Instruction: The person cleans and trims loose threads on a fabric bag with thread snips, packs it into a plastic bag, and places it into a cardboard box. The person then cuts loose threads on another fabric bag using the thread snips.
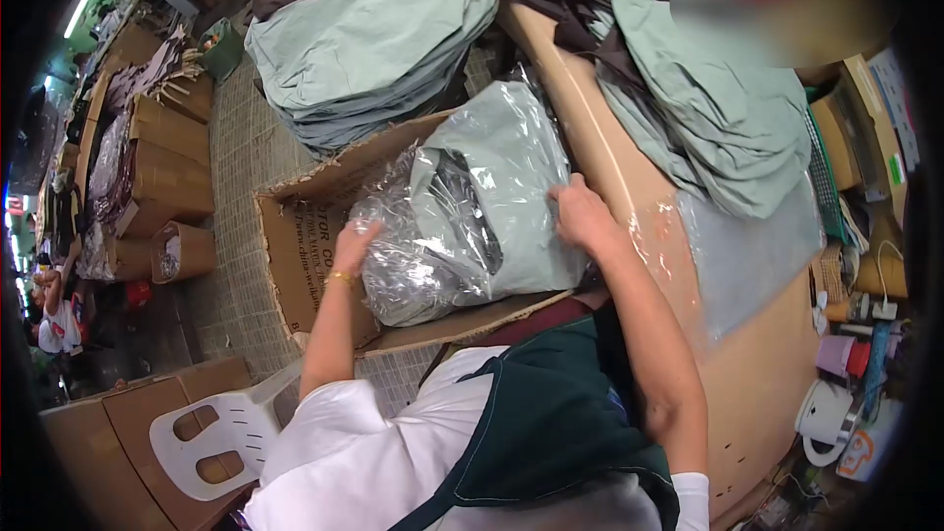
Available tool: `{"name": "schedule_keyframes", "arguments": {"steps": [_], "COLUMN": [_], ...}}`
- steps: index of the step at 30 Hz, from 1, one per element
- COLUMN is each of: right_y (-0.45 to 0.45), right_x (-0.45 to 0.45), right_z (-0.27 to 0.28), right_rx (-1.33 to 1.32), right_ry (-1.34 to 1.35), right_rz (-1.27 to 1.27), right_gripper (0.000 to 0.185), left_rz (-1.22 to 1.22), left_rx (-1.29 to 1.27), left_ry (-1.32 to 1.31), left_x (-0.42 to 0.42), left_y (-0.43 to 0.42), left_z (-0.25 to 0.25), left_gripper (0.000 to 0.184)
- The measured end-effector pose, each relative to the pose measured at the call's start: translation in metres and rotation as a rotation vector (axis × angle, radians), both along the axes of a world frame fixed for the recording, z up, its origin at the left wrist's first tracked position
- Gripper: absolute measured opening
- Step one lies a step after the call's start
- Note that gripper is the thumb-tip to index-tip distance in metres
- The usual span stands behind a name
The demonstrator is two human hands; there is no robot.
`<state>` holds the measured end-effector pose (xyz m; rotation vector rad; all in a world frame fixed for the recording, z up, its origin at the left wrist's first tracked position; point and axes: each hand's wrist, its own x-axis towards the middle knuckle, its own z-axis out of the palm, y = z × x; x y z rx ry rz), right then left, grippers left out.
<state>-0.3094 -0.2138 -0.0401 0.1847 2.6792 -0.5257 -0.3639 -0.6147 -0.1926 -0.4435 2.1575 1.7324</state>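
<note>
A clear plastic bag point(408, 261) with folded pale green cloth point(526, 177) inside lies in and over an open cardboard box point(315, 285) in front of me. My left hand point(354, 244) grips the crinkled left side of the bag, some of its fingers hidden by the plastic. At the bag's right edge, beside the table, my right hand point(582, 214) has its fingers curled onto the plastic. The bag's right part rises above the box rim. Dark print shows on the box's inner left wall.
A brown-topped table point(747, 383) runs along my right, bearing pale green and dark garments point(708, 108) and flat clear plastic bags point(752, 256). Behind the box stands a stack of green garments point(374, 39). A white plastic chair point(221, 442) is at lower left. Another person point(64, 320) is far left.
</note>
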Motion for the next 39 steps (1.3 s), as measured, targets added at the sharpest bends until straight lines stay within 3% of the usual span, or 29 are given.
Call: {"name": "schedule_keyframes", "arguments": {"steps": [1, 2, 4, 6, 8, 10, 12, 13, 15, 16, 18, 19, 20, 22, 26, 28, 30, 33, 35, 39], "right_y": [-0.008, -0.011, -0.018, -0.027, -0.03, -0.033, -0.024, -0.019, -0.009, -0.008, -0.009, -0.012, -0.017, -0.028, -0.044, -0.052, -0.063, -0.073, -0.075, -0.071], "right_x": [-0.001, 0.002, 0.014, 0.026, 0.035, 0.037, 0.034, 0.033, 0.028, 0.026, 0.022, 0.02, 0.019, 0.023, 0.036, 0.035, 0.032, 0.024, 0.022, 0.026], "right_z": [-0.01, -0.018, -0.014, 0.006, 0.024, 0.062, 0.083, 0.087, 0.088, 0.082, 0.065, 0.056, 0.046, 0.023, -0.035, -0.057, -0.069, -0.073, -0.069, -0.041], "right_rx": [0.174, 0.17, 0.079, 0.05, 0.133, 0.044, 0.069, 0.072, 0.107, 0.108, -0.04, -0.028, -0.02, -0.064, -0.093, -0.037, -0.062, -0.058, -0.047, -0.062], "right_ry": [-0.002, -0.011, 0.128, 0.089, 0.354, 0.416, 0.509, 0.495, 0.485, 0.469, 0.353, 0.294, 0.274, 0.109, -0.127, -0.236, -0.292, -0.327, -0.34, -0.326], "right_rz": [0.032, 0.035, 0.186, 0.205, 0.303, 0.231, 0.211, 0.211, 0.157, 0.162, 0.146, 0.21, 0.208, 0.291, 0.341, 0.417, 0.445, 0.46, 0.477, 0.429], "right_gripper": [0.043, 0.043, 0.034, 0.035, 0.036, 0.035, 0.031, 0.031, 0.03, 0.03, 0.03, 0.031, 0.031, 0.029, 0.042, 0.05, 0.052, 0.05, 0.048, 0.044], "left_rz": [-0.082, -0.17, -0.187, -0.204, 0.031, 0.11, -0.382, -0.39, -1.047, -1.05, -1.019, -1.032, -1.047, -0.997, -1.132, -1.219, -1.187, -1.154, -1.03, -0.896], "left_rx": [-0.221, -0.443, -0.53, -0.616, -0.812, -0.777, -1.133, -1.125, -1.021, -1.01, -1.104, -1.135, -1.118, -1.173, -1.255, -1.229, -1.164, -1.132, -1.015, -0.996], "left_ry": [0.065, 0.128, 0.094, 0.062, 0.074, 0.007, 0.528, 0.518, 0.496, 0.482, -0.046, -0.247, -0.254, -0.551, -0.683, -0.78, -0.784, -0.731, -0.597, -0.311], "left_x": [-0.002, -0.005, -0.007, -0.005, -0.001, -0.001, 0.007, 0.017, 0.037, 0.037, 0.028, 0.02, 0.015, 0.009, 0.008, 0.015, 0.021, 0.023, 0.024, 0.051], "left_y": [0.009, 0.016, 0.018, 0.023, 0.033, 0.056, 0.076, 0.091, 0.116, 0.112, 0.097, 0.09, 0.081, 0.068, 0.039, 0.026, 0.021, 0.032, 0.035, 0.027], "left_z": [-0.01, -0.019, -0.073, -0.107, -0.124, -0.099, -0.102, -0.099, -0.097, -0.106, -0.136, -0.153, -0.17, -0.188, -0.236, -0.255, -0.258, -0.224, -0.201, -0.198], "left_gripper": [0.062, 0.07, 0.078, 0.086, 0.094, 0.088, 0.08, 0.08, 0.077, 0.077, 0.077, 0.087, 0.087, 0.093, 0.096, 0.107, 0.11, 0.109, 0.087, 0.076]}}
